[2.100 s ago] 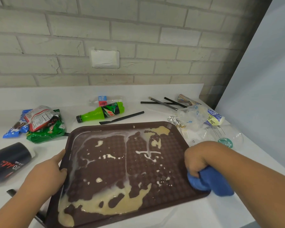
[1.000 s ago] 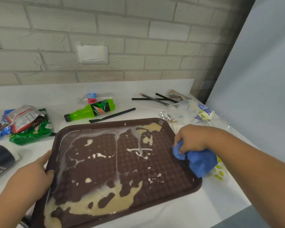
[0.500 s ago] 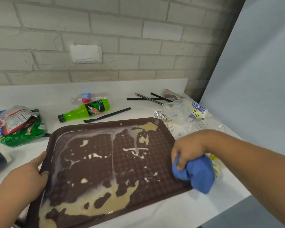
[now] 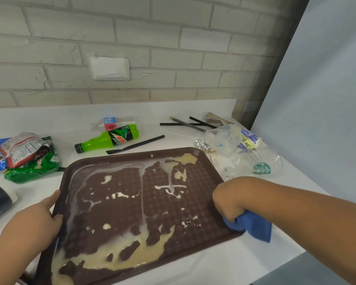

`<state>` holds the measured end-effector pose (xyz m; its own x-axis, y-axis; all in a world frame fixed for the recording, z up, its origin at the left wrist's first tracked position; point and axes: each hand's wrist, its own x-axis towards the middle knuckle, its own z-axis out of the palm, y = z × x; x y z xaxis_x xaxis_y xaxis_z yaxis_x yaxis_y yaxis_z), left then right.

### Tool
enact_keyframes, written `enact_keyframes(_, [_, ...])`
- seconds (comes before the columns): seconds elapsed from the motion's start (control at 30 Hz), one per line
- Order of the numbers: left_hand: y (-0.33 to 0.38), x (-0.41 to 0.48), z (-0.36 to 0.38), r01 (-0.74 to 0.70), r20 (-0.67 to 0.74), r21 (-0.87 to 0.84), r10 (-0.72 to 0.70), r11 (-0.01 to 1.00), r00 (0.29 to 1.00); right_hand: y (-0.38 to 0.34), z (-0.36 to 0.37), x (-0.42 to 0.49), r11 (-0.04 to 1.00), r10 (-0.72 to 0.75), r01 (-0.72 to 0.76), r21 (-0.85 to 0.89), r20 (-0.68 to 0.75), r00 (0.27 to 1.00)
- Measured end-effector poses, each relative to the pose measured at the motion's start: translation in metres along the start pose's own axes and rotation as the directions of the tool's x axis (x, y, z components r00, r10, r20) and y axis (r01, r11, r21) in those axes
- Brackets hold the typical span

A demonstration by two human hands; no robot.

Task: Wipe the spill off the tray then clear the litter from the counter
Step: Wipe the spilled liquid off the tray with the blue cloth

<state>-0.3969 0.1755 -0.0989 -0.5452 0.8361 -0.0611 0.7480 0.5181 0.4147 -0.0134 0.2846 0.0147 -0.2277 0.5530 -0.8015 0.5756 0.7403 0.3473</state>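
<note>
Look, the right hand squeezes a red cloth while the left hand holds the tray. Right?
Almost. The head view shows the cloth is blue, not red. The right hand does squeeze it, and the left hand holds the tray.

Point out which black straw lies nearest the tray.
The lone straw just beyond the tray's far rim, beside the green bottle. The other straws lie bunched farther back, toward the right corner.

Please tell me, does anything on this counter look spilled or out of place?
Yes. A pale milky spill covers much of the brown tray, pooling thickest at its near edge. Behind the tray, a green Mountain Dew bottle lies on its side.
</note>
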Motion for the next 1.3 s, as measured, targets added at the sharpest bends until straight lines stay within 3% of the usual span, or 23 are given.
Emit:
enact_keyframes(0.1, [0.001,0.0,0.001,0.015,0.015,0.017,-0.015,1.0,1.0,-0.007,-0.002,0.003,0.992,0.065,-0.062,-0.107,0.02,0.998])
enact_keyframes(0.17, [0.0,0.001,0.002,0.026,0.02,0.035,-0.027,0.999,0.999,-0.012,-0.002,0.006,0.997,0.061,-0.06,-0.058,0.013,0.998])
enact_keyframes(0.23, [-0.001,0.001,-0.001,0.022,0.021,0.044,-0.023,0.999,1.0,-0.013,0.001,0.008,0.998,0.021,-0.014,-0.068,0.099,0.995])
enact_keyframes(0.3, [0.001,0.0,-0.004,0.001,0.03,0.045,-0.003,0.999,1.0,-0.013,0.007,0.01,0.976,0.047,-0.014,-0.215,0.149,0.988])
enact_keyframes(0.37, [0.003,-0.001,-0.006,-0.015,0.04,0.037,0.013,0.999,0.999,-0.016,0.014,0.017,0.936,0.086,-0.064,-0.346,0.049,0.995])
enact_keyframes(0.43, [0.003,0.0,-0.005,-0.011,0.04,0.027,0.01,1.0,0.999,-0.016,0.019,0.013,0.926,0.043,-0.079,-0.37,-0.105,0.994])
enact_keyframes(0.5, [0.002,0.001,-0.004,-0.008,0.04,0.038,0.007,0.999,0.999,-0.009,0.017,0.003,0.921,0.026,-0.088,-0.38,-0.166,0.986])
enact_keyframes(0.63, [0.001,0.001,-0.002,-0.015,0.029,0.044,0.014,0.999,0.999,0.037,0.006,-0.027,0.996,0.076,-0.085,-0.017,-0.291,0.954])
enact_keyframes(0.7, [0.0,0.0,-0.001,-0.01,0.036,0.05,0.008,0.999,0.999,0.051,0.002,-0.037,0.983,0.06,-0.007,0.183,-0.29,0.955])
enact_keyframes(0.77, [-0.001,-0.001,-0.001,-0.01,0.021,0.038,0.009,0.999,1.0,0.043,0.001,-0.041,0.962,-0.003,0.085,0.26,-0.299,0.954])
enact_keyframes(0.83, [0.0,-0.001,-0.002,-0.01,0.011,0.035,0.01,0.999,1.0,0.021,0.008,-0.035,0.973,-0.059,0.103,0.204,-0.211,0.976])
enact_keyframes(0.9, [0.003,-0.003,-0.004,-0.023,0.022,0.029,0.022,0.999,1.0,-0.002,0.017,-0.024,0.998,-0.065,0.068,0.017,-0.124,0.99])
enact_keyframes(0.97, [0.006,-0.006,-0.005,-0.04,0.035,0.034,0.039,0.999,0.999,-0.011,0.02,-0.014,0.991,0.036,-0.057,-0.123,-0.168,0.985])
enact_keyframes(1.07, [0.008,-0.007,-0.01,-0.042,0.029,0.041,0.041,0.998,0.999,0.009,0.012,-0.012,0.989,0.143,-0.147,0.009,-0.299,0.944])
enact_keyframes(1.17, [0.011,-0.013,-0.013,-0.026,-0.005,-0.026,0.025,0.999,1.0,0.045,-0.002,-0.013,0.936,0.19,-0.038,0.35,-0.411,0.892])
enact_keyframes(1.23, [0.01,-0.015,-0.011,-0.003,-0.069,-0.098,-0.004,0.995,0.998,0.06,-0.009,-0.009,0.827,0.328,0.025,0.562,-0.517,0.791])
enact_keyframes(1.3, [0.009,-0.012,-0.009,0.036,-0.11,-0.156,-0.054,0.987,0.992,0.066,-0.015,0.006,0.746,0.436,0.065,0.663,-0.561,0.704])
